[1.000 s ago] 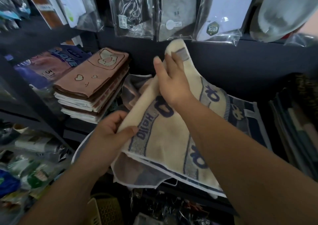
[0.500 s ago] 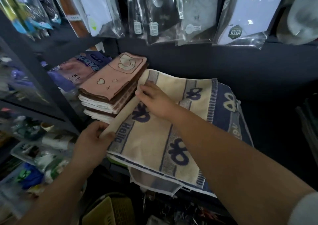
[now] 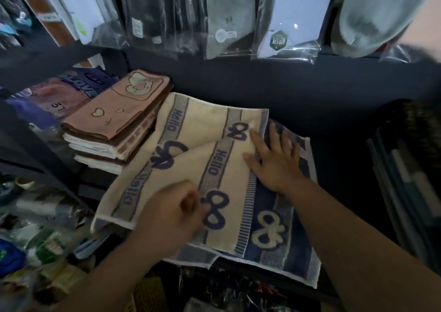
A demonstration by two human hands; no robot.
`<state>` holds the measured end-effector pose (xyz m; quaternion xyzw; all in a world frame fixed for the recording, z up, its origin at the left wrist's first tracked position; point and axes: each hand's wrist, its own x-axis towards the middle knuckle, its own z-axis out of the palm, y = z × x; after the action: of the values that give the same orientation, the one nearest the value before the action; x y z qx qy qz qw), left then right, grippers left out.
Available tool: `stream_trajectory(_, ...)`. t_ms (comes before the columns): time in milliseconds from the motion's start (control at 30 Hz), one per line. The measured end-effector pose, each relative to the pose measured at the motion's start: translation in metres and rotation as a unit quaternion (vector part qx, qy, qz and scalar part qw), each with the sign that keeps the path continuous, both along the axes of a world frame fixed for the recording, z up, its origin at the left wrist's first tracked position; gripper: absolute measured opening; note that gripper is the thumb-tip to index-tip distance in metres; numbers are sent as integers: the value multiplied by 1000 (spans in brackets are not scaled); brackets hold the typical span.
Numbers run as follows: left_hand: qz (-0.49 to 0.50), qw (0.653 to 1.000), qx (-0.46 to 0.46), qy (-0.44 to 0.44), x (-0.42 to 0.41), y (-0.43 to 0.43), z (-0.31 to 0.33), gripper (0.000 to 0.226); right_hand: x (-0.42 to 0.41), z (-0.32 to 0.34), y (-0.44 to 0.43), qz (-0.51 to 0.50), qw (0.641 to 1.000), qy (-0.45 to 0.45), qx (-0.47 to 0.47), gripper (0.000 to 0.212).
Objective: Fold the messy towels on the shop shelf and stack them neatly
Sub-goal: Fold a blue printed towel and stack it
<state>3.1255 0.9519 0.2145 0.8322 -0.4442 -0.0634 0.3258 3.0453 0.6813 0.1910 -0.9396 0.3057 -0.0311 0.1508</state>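
Observation:
A cream towel (image 3: 191,175) with "Hello" stripes and dark blue bows lies spread on the shelf, one layer creased diagonally across it. It covers the left part of a blue towel (image 3: 284,259) with cream bows. My right hand (image 3: 274,161) presses flat with spread fingers on the cream towel's right edge and the blue towel beside it. My left hand (image 3: 174,214), blurred, has its fingers curled on the cream towel's near part and seems to pinch it. A neat stack of folded pink and brown towels (image 3: 114,125) stands just left of them.
Packaged goods in clear bags (image 3: 226,18) hang above the shelf's dark back wall (image 3: 310,92). Purple glove packs (image 3: 55,97) lie left of the stack. Cluttered small goods (image 3: 35,240) fill the lower left shelf. Dark folded items (image 3: 410,180) stand at the right.
My right hand slid from the cream towel's far left corner to its right edge. My left hand left the near left corner and moved right onto the towel's near middle.

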Motion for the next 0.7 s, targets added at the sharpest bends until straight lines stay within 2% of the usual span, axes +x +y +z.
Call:
stream_trajectory(67, -75, 996, 37, -7, -24, -20, -6, 37, 0, -8, 0, -4, 1000, 0, -3, 70)
stream_trajectory(133, -96, 989, 65, -97, -35, -34, -16, 48, 3, -6, 1, -5, 1000, 1, -4, 70)
stream_trajectory(267, -39, 969, 146, -195, -45, -47, -25, 67, 1, -6, 0, -5, 1000, -8, 1, 70)
stream_trajectory(367, -14, 958, 166, -232, -55, -49, -33, 61, -1, -6, 1, 0, 1000, -18, 3, 69)
stream_trajectory(500, -37, 967, 143, -209, -55, -48, -30, 31, -1, -5, -4, 9, 999, -29, 14, 70)
stream_trajectory(600, -56, 977, 116, -171, -49, -43, -25, 28, -1, 1, -9, 18, 999, -37, 31, 74)
stream_trajectory(700, -70, 988, 81, -109, -42, -36, -25, 25, 1, 9, -13, 35, 998, -58, 5, 80)
